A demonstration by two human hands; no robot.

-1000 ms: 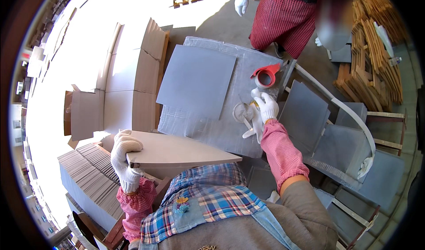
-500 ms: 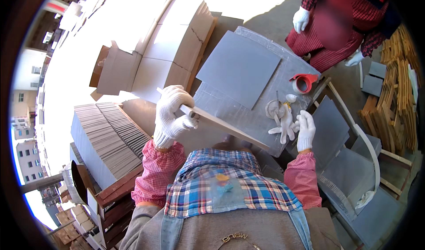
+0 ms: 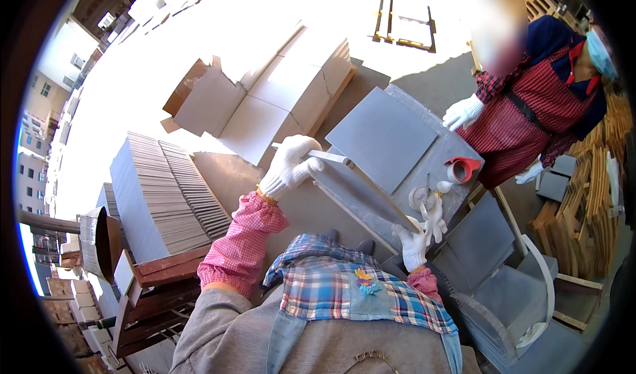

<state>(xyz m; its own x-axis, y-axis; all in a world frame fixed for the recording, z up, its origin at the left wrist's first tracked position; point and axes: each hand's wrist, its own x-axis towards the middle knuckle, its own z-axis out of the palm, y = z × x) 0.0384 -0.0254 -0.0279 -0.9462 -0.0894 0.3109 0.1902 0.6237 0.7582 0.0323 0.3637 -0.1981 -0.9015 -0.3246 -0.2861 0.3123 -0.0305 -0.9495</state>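
Observation:
My left hand (image 3: pixel 291 166), in a white knit glove, is wrapped round one edge of a thin pale panel (image 3: pixel 379 190), seen almost edge-on. My right hand (image 3: pixel 414 247), gloved too, closes at the panel's far right end; its fingers are partly hidden there. The panel slants over the near side of a worktable (image 3: pixel 437 152) covered in clear film. A large grey square board (image 3: pixel 383 139) lies on that table. Beside my right hand are a loose white glove (image 3: pixel 434 220) and a round pale disc-like item (image 3: pixel 419 197).
A red tape dispenser (image 3: pixel 462 169) sits at the table's right edge, near a co-worker's gloved hand (image 3: pixel 464 112). White cartons (image 3: pixel 265 112) stand far left; a stack of grey-faced boards (image 3: pixel 156 202) is nearer left. Grey panels (image 3: pixel 480 235) lean at right, before wooden pieces (image 3: pixel 576 221).
My right hand has come from beside the loose glove to the panel's end. My left hand has moved right with the panel. The co-worker has straightened, and the view has shifted.

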